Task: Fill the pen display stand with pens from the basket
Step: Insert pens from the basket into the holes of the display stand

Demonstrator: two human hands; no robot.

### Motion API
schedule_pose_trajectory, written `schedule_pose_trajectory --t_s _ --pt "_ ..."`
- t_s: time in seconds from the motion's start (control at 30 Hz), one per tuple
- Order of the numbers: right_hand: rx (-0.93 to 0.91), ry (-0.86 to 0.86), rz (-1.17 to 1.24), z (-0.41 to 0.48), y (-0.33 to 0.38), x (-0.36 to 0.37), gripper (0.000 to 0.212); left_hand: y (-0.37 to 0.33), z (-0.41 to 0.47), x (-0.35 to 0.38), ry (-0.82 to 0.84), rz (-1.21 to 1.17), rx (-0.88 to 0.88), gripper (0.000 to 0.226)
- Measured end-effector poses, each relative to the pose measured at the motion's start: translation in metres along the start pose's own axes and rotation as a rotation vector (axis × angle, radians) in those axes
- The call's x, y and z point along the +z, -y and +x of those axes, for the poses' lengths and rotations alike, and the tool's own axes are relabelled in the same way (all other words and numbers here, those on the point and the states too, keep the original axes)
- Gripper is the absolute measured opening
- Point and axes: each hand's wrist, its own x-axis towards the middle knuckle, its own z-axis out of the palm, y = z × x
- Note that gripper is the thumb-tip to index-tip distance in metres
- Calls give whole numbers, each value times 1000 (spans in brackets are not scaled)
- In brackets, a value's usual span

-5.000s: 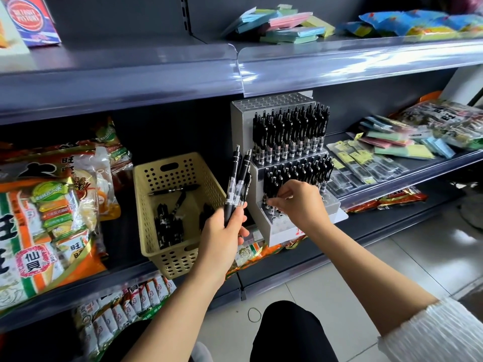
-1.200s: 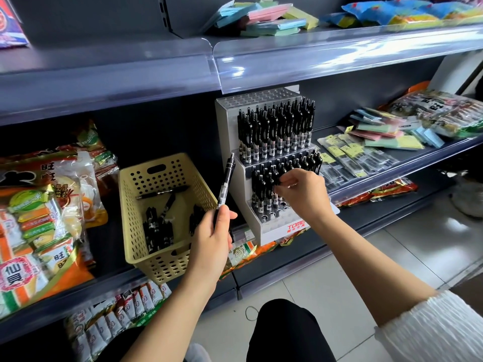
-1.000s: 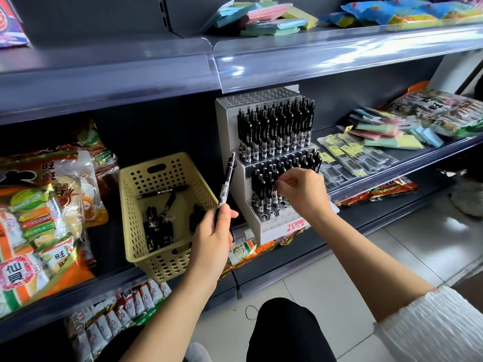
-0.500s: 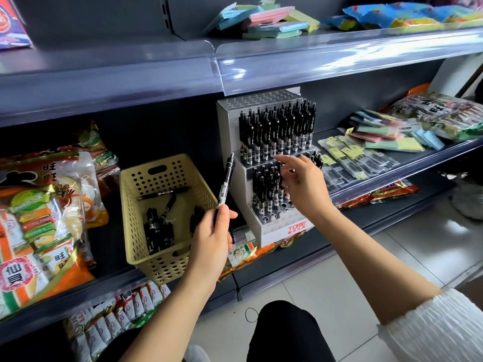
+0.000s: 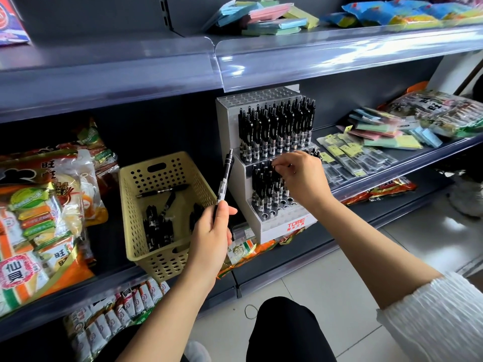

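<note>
A grey tiered pen stand [image 5: 295, 223] sits on the middle shelf. Black pens fill its upper tier [image 5: 277, 129], more stand in the lower tier [image 5: 264, 189], and the front holes [image 5: 282, 207] are bare. My right hand [image 5: 303, 181] hovers over the lower tier, its curled fingertips pinching the top of a pen standing there. Just left of the stand, my left hand [image 5: 211, 231] holds one black pen [image 5: 226, 176] upright. A yellow perforated basket [image 5: 156, 259] left of the stand holds several loose black pens [image 5: 159, 226].
Snack bags [image 5: 39, 218] crowd the shelf left of the basket. Packaged refills [image 5: 352, 155] and coloured note pads [image 5: 386, 137] lie right of the stand. An upper shelf edge [image 5: 235, 61] overhangs the stand. My knee [image 5: 285, 333] is below, above a tiled floor.
Five seconds ago my left hand held three pens; it now holds one. My right hand rose from the lower tier's front rows to the pen tops.
</note>
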Motion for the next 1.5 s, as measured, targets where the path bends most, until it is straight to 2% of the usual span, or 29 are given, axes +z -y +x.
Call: schedule_pose_trajectory --t_s 0.27,0.4,0.5,0.57,0.7,0.77,0.97,1.03,1.13,1.23,1.37,1.5 --pt "19 33 0 -5 -1 -6 16 1 -1 2 26 -14 -8 37" --pt "35 91 -35 -7 -1 -10 23 0 -2 7 67 -73 -27 39" --pt "76 13 -20 -9 5 -18 27 -1 -3 12 100 -74 -21 37" --pt "103 -10 96 -16 14 -26 20 -2 -4 15 122 -58 -17 36" --pt "323 339 693 -38 33 -31 9 -4 -8 22 189 -45 -11 33" --pt "388 417 910 -44 31 -28 17 -4 -10 24 225 -43 -16 34" --pt "373 405 1029 -47 19 -34 16 -11 -11 29 267 -52 -35 29" --pt "347 347 1016 -40 14 -43 14 -13 -5 23 253 108 74 24" --pt "317 214 957 -28 3 -58 12 -22 7 4 168 417 283 39" --pt "283 86 706 -20 -8 -59 15 -22 18 -17 49 570 391 37" --pt "171 22 246 -14 -15 -45 12 -7 25 -32 52 778 309 35" --pt "107 20 115 -13 -15 -29 9 5 28 -41 117 861 222 28"
